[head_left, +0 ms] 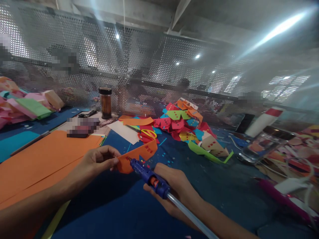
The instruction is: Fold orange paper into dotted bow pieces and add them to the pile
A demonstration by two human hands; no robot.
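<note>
Between the fingertips of my left hand point(101, 161) is the end of a folded orange paper strip point(139, 153) with small cut-out holes. My right hand point(178, 186) is wrapped round a blue hot glue gun point(149, 177), and a long clear glue stick point(190, 214) sticks out of its rear. The glue gun's nozzle is at the paper strip's left part; whether it touches cannot be made out. Just beyond the strip lie scissors with yellow and red handles point(149, 133).
Orange sheets point(50, 159) cover the left of the blue table. Cut coloured paper pieces point(178, 121) are heaped at the back, near a dark-capped jar point(106, 103). A clear jar point(265, 144), a white cable and a magenta tool point(284, 196) are at right. A perforated metal screen point(149, 63) stands behind.
</note>
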